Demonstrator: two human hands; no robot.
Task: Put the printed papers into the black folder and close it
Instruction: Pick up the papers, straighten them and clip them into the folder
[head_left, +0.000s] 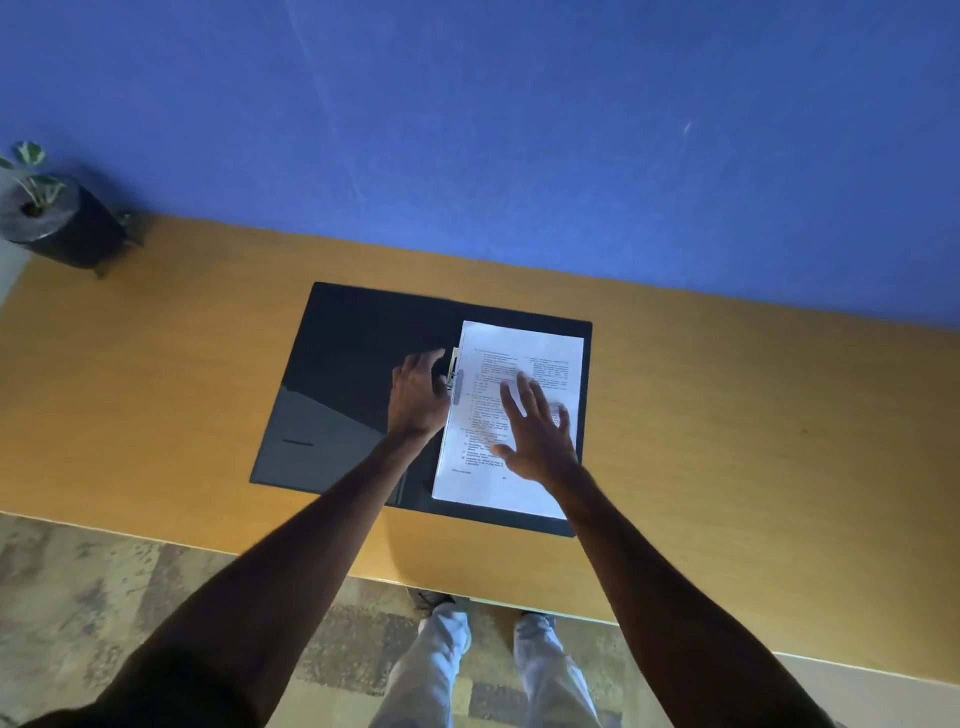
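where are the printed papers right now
In the head view, the printed papers lie on the right half of the open black folder, mid-table, under the right hand.

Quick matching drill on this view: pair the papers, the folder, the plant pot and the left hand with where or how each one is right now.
1. printed papers
2. black folder
3. plant pot
4. left hand

a. far left corner of the table
b. at the clip by the folder's spine
c. lying open and flat
d. on the folder's right half

Pairs: 1-d, 2-c, 3-a, 4-b
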